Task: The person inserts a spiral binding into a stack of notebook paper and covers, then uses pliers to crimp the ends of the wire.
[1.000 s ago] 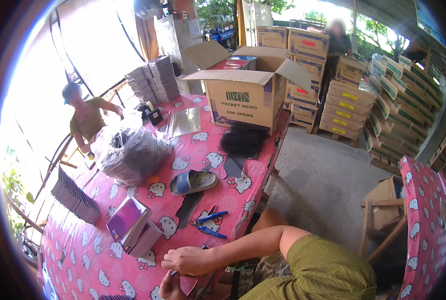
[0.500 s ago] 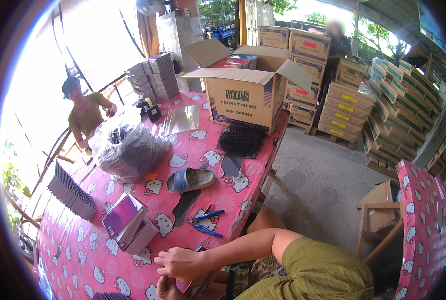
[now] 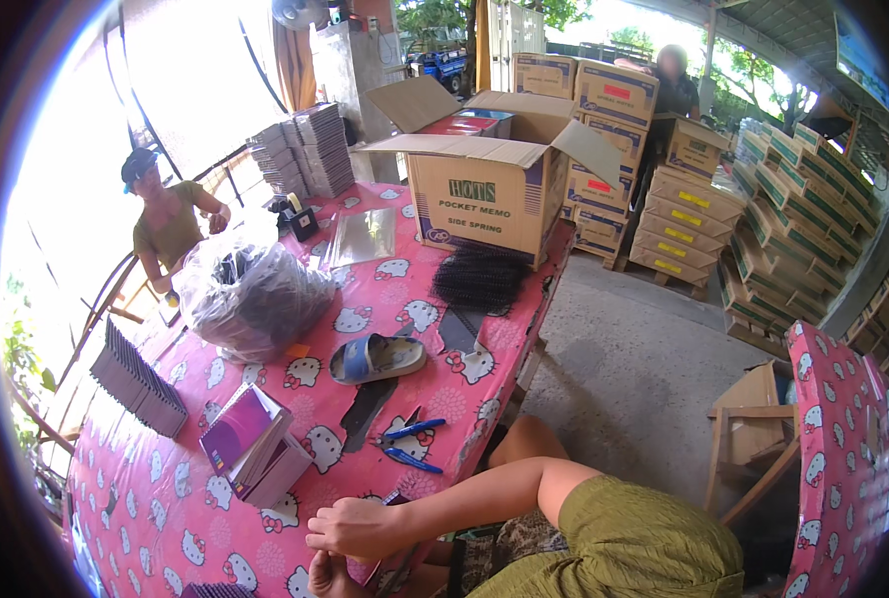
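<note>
My right hand [image 3: 350,528] is at the lower middle, near the table's front edge, its fingers curled and closed. Just below it, my left hand [image 3: 331,575] is partly cut off by the frame, with thumb and fingers pressed together near the right fingertips. What they pinch is too small and hidden to make out. A small purple notebook [image 3: 395,497] peeks out behind my right wrist, mostly covered by the arm. Beyond my hands lie several purple spiral notebooks [image 3: 255,444] in a leaning stack. Blue-handled pliers [image 3: 412,445] lie with handles spread to the right.
A blue-grey slide sandal [image 3: 376,359], black spiral coils [image 3: 479,279], a plastic bag of dark material [image 3: 250,299] and an open carton [image 3: 484,204] stand on the pink tablecloth. A notebook row [image 3: 137,384] sits left. One person [image 3: 170,219] sits across; another stands behind cartons.
My hands stay almost in place, with only slight finger movement. The whole view has shifted a little. The person at the back has moved slightly.
</note>
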The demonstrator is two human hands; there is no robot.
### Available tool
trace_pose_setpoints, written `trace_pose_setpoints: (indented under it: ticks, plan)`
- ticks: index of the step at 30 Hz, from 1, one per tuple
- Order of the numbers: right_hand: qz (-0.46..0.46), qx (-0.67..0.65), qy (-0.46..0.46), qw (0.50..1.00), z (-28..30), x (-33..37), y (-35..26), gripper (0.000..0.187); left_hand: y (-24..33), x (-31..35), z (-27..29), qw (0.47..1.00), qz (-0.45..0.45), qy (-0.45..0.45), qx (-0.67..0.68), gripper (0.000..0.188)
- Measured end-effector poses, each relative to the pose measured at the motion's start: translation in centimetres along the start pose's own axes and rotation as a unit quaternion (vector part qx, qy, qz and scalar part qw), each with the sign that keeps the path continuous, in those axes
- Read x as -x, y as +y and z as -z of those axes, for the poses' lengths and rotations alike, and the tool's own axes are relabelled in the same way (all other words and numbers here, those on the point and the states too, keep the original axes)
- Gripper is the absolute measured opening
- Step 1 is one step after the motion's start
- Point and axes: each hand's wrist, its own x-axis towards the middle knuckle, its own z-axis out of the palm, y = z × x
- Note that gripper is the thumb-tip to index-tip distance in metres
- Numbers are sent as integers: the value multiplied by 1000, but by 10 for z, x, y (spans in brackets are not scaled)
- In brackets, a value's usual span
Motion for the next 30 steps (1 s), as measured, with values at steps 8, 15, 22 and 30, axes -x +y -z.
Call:
trace_pose_setpoints:
  ticks: [8, 15, 22, 30]
  plan:
    - [-50, -37, 38, 997, -11, -3, -4, 15, 14, 3, -15, 999, -9, 38, 8, 38]
    - [-61, -76, 75, 992, -26, 0, -9, 16, 31, 7, -24, 999, 6, 17, 41, 28]
    - [-62, -29, 81, 994, -25, 3, -12, 11, 40, 10, -37, 998, 35, 25, 54, 26]
    - [-61, -5, 90, 994, 14, -7, -21, 38, 73, 8, -52, 994, -70, -75, -42, 44]
